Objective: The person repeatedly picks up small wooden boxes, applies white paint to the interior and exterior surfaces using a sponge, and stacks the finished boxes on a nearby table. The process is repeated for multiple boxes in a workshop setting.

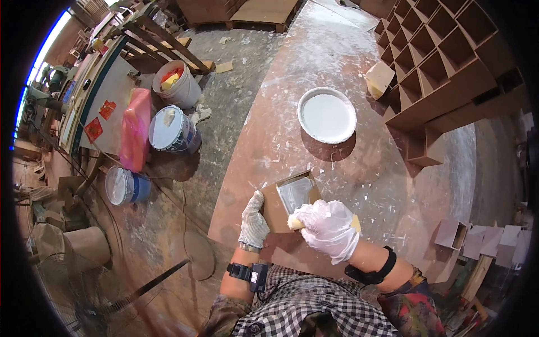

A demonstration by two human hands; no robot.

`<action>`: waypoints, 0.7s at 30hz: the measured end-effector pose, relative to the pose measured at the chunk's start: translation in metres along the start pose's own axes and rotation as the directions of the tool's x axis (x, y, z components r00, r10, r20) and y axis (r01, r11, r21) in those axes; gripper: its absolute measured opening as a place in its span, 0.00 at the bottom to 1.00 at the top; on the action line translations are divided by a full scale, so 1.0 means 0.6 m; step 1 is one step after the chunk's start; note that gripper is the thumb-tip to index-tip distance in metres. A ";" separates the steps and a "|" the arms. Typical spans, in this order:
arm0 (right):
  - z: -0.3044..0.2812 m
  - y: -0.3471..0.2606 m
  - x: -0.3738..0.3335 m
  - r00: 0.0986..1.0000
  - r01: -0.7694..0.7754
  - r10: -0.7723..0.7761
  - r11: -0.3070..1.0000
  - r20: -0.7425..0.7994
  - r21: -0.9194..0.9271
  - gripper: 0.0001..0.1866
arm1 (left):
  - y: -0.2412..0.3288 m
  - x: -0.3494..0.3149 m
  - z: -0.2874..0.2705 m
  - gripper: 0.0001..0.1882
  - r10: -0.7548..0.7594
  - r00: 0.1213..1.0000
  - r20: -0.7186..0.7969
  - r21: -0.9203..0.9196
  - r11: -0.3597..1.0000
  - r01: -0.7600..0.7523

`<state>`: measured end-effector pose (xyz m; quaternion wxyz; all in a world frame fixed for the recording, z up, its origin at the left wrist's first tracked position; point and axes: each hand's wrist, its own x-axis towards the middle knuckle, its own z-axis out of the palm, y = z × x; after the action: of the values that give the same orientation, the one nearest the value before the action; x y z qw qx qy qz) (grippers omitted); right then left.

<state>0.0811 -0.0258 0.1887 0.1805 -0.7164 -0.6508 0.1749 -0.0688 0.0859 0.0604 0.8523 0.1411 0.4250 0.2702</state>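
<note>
My left hand (254,222), in a white knitted glove, grips the left side of a small open brown fibreboard box (272,210). White coating (295,194) covers part of the box's inside. Over the box's near right part is my right hand (328,227), in a thin translucent glove. Its fingers are wrapped round a yellow sponge (356,223), whose ends show on either side of the hand. Beyond the box, a round tub of white paint (328,115) stands on the paint-stained table. My right hand hides the box's near right corner.
Brown compartment boxes (432,67) are stacked at the far right, with a pale yellow block (380,78) beside them. Small boxes (451,233) sit at the near right edge. Left on the floor are paint buckets (168,129) and a pink bag (135,129); a fan (84,306) stands nearer.
</note>
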 end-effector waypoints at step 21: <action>0.071 0.068 0.103 0.906 -0.395 0.317 0.871 -0.282 -0.292 0.04 | -0.008 0.009 0.002 0.20 0.024 1.000 -0.012 0.029 0.999 -0.024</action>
<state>0.1014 0.0337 0.1307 0.0903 -0.8599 -0.5023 0.0075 -0.0632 0.0854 0.0554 0.8443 0.1570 0.4323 0.2751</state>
